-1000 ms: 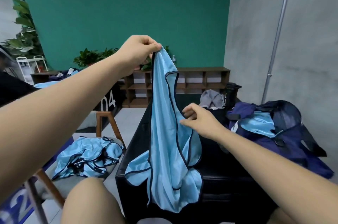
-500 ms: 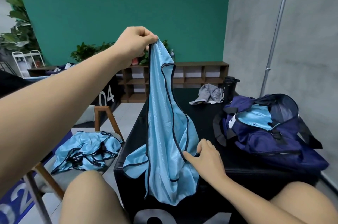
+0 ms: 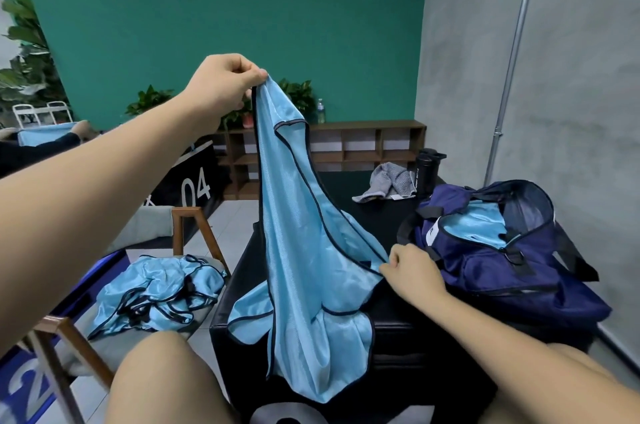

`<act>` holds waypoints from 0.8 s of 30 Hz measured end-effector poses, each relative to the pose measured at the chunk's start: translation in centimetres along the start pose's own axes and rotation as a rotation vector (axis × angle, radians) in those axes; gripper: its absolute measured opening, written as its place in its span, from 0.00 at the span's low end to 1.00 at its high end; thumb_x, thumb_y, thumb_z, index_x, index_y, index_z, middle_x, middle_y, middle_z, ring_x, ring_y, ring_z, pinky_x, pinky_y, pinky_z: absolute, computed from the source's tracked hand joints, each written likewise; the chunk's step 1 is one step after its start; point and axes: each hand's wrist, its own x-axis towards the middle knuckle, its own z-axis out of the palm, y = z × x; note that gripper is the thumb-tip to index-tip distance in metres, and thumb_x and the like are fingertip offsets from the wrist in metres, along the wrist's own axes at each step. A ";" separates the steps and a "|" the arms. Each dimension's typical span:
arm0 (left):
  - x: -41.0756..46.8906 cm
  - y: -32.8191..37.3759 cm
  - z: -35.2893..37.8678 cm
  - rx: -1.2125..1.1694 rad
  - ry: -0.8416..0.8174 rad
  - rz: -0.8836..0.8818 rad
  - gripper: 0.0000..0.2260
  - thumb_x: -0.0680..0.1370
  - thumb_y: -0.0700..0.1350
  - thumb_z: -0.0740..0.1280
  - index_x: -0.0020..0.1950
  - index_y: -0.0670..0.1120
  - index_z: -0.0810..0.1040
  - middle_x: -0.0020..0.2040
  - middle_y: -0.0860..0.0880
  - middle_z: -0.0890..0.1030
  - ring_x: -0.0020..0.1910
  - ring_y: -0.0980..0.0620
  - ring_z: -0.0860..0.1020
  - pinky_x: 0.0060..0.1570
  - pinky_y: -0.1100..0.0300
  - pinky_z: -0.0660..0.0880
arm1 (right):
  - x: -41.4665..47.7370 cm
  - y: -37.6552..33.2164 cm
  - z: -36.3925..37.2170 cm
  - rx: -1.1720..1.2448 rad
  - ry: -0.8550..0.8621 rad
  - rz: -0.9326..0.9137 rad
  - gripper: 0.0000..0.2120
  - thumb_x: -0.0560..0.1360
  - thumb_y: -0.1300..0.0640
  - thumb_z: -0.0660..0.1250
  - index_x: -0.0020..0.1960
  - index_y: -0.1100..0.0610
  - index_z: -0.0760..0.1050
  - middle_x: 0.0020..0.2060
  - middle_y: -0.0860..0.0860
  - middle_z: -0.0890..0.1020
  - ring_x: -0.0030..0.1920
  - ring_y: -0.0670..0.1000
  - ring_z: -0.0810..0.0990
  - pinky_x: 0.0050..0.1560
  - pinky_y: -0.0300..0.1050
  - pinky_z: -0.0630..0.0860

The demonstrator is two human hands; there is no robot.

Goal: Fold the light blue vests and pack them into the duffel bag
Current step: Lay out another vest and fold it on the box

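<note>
Head view: left grip raised in front of the green wall, fingers and thumb pinched on the top edge of a light blue vest with dark piping along its edges. Vest hangs from that pinch; its lower part drapes over the near edge of the black surface and down the front face. Right grip low over the surface, pinching the vest's piped side edge out to the right, so the cloth spreads between the two grips. Navy duffel bag sits on the surface just right of the right grip, top unzipped, a packed vest of the same light blue lying inside. White tag on the bag's near end; the dark mark on it is too small to read. Left of the surface, a wooden chair holds a crumpled pile of vests, blue with dark trim. Writing: white "04" on a black box behind the chair; part of large white numerals on the front face of the surface, cut off by the frame edge; large white characters on a blue floor mat at lower left, one resembling "2". Far end of the surface: grey cloth beside a black bottle with white vertical lettering, not legible. Wooden shelf unit along the green wall, clear bottle on top.
</note>
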 end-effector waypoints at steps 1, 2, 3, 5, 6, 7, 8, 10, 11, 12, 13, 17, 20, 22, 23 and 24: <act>0.0 -0.2 -0.2 -0.003 0.005 -0.007 0.09 0.82 0.50 0.73 0.51 0.44 0.84 0.38 0.53 0.79 0.29 0.61 0.72 0.35 0.64 0.72 | 0.7 0.3 -0.9 -0.038 -0.001 -0.004 0.12 0.72 0.48 0.71 0.37 0.52 0.70 0.42 0.50 0.75 0.46 0.60 0.79 0.48 0.53 0.77; -0.1 -0.5 -0.4 -0.007 0.009 -0.013 0.09 0.82 0.50 0.73 0.51 0.44 0.84 0.37 0.53 0.78 0.29 0.60 0.72 0.36 0.62 0.73 | 1.5 0.6 -1.7 -0.076 -0.003 0.000 0.12 0.73 0.49 0.70 0.38 0.52 0.70 0.44 0.51 0.74 0.47 0.61 0.80 0.49 0.53 0.77; -0.1 -0.7 -0.5 -0.013 0.010 -0.019 0.10 0.82 0.50 0.73 0.52 0.43 0.84 0.36 0.54 0.78 0.29 0.59 0.72 0.37 0.61 0.75 | 2.3 0.8 -2.5 -0.116 0.002 0.002 0.11 0.73 0.49 0.69 0.40 0.52 0.70 0.46 0.52 0.74 0.49 0.62 0.80 0.50 0.54 0.78; -0.1 -1.2 -0.9 -0.033 0.014 -0.041 0.10 0.82 0.50 0.73 0.52 0.43 0.84 0.34 0.56 0.78 0.31 0.57 0.73 0.43 0.53 0.80 | 3.6 1.0 -4.2 -0.196 -0.006 0.000 0.10 0.74 0.49 0.68 0.46 0.53 0.70 0.49 0.54 0.75 0.52 0.63 0.80 0.53 0.56 0.78; 0.0 -1.4 -1.1 -0.048 0.016 -0.054 0.09 0.81 0.51 0.73 0.50 0.45 0.84 0.33 0.56 0.78 0.32 0.55 0.74 0.47 0.49 0.82 | 4.1 1.0 -5.0 -0.238 -0.021 -0.005 0.11 0.75 0.49 0.68 0.49 0.53 0.70 0.51 0.56 0.77 0.53 0.64 0.80 0.54 0.56 0.78; 0.0 -1.6 -1.3 -0.059 0.018 -0.063 0.08 0.81 0.51 0.73 0.49 0.46 0.84 0.33 0.56 0.79 0.33 0.54 0.74 0.49 0.47 0.82 | 4.8 1.0 -5.8 -0.277 -0.034 -0.007 0.11 0.75 0.50 0.67 0.51 0.54 0.70 0.52 0.57 0.79 0.54 0.64 0.81 0.53 0.55 0.78; 0.0 -1.7 -1.4 -0.063 0.022 -0.068 0.08 0.81 0.51 0.73 0.49 0.47 0.84 0.35 0.54 0.79 0.33 0.54 0.74 0.48 0.47 0.81 | 5.4 0.9 -6.6 -0.309 -0.041 -0.003 0.10 0.76 0.51 0.67 0.52 0.55 0.71 0.52 0.59 0.81 0.55 0.64 0.82 0.53 0.55 0.77; 0.0 -1.8 -1.7 -0.062 0.039 -0.066 0.08 0.81 0.50 0.73 0.51 0.46 0.84 0.38 0.51 0.79 0.33 0.53 0.72 0.44 0.51 0.77 | 6.8 0.8 -8.2 -0.292 -0.063 0.005 0.07 0.76 0.52 0.66 0.49 0.55 0.76 0.51 0.59 0.84 0.54 0.63 0.83 0.52 0.52 0.77; -0.1 -1.8 -1.8 -0.062 0.046 -0.058 0.08 0.82 0.50 0.72 0.51 0.46 0.84 0.39 0.50 0.78 0.33 0.54 0.72 0.43 0.53 0.75 | 7.4 0.7 -8.9 -0.201 -0.095 0.026 0.07 0.77 0.52 0.65 0.46 0.55 0.78 0.49 0.58 0.85 0.51 0.61 0.83 0.51 0.51 0.77; -0.1 -1.8 -2.0 -0.062 0.056 -0.056 0.08 0.82 0.50 0.72 0.51 0.46 0.84 0.39 0.50 0.78 0.34 0.54 0.72 0.42 0.55 0.74 | 7.8 0.3 -9.7 -0.054 -0.141 0.066 0.08 0.79 0.54 0.65 0.44 0.55 0.78 0.45 0.56 0.85 0.47 0.59 0.83 0.49 0.50 0.78; 0.0 -1.8 -2.1 -0.065 0.066 -0.061 0.07 0.82 0.49 0.71 0.50 0.46 0.83 0.39 0.50 0.78 0.33 0.54 0.72 0.42 0.55 0.75 | 8.1 -0.1 -10.4 0.130 -0.186 0.117 0.08 0.79 0.57 0.65 0.42 0.56 0.78 0.41 0.55 0.83 0.41 0.56 0.81 0.45 0.49 0.78; 0.2 -2.1 -3.0 -0.110 0.088 -0.111 0.06 0.81 0.51 0.71 0.50 0.50 0.82 0.38 0.52 0.78 0.35 0.53 0.73 0.47 0.47 0.79 | 8.1 -2.0 -13.6 0.769 -0.233 0.284 0.09 0.75 0.65 0.61 0.37 0.56 0.69 0.30 0.56 0.76 0.26 0.53 0.71 0.30 0.43 0.69; 0.4 -2.2 -3.4 -0.146 0.105 -0.119 0.06 0.81 0.52 0.70 0.51 0.50 0.81 0.43 0.51 0.79 0.38 0.52 0.74 0.46 0.50 0.78 | 8.7 -3.0 -15.7 0.899 -0.224 0.285 0.14 0.78 0.63 0.60 0.35 0.53 0.65 0.25 0.50 0.69 0.23 0.51 0.65 0.30 0.47 0.60; 0.6 -2.3 -3.9 -0.191 0.100 -0.147 0.08 0.80 0.54 0.70 0.50 0.50 0.80 0.48 0.47 0.81 0.44 0.48 0.78 0.50 0.48 0.80 | 9.1 -3.8 -16.7 0.956 -0.176 0.274 0.12 0.76 0.61 0.63 0.34 0.54 0.69 0.28 0.53 0.72 0.26 0.53 0.69 0.33 0.48 0.66; 0.6 -2.3 -4.1 -0.219 0.091 -0.163 0.09 0.79 0.55 0.70 0.49 0.50 0.80 0.52 0.46 0.82 0.48 0.45 0.80 0.54 0.44 0.83 | 9.3 -4.2 -17.1 0.966 -0.154 0.263 0.11 0.75 0.61 0.64 0.34 0.54 0.70 0.31 0.55 0.73 0.28 0.55 0.71 0.35 0.49 0.69; 0.7 -2.4 -4.3 -0.248 0.083 -0.177 0.09 0.78 0.56 0.70 0.50 0.50 0.80 0.55 0.45 0.84 0.52 0.42 0.83 0.58 0.40 0.83 | 9.5 -4.5 -17.4 0.965 -0.136 0.252 0.11 0.75 0.61 0.64 0.35 0.54 0.70 0.33 0.56 0.74 0.31 0.56 0.73 0.37 0.50 0.71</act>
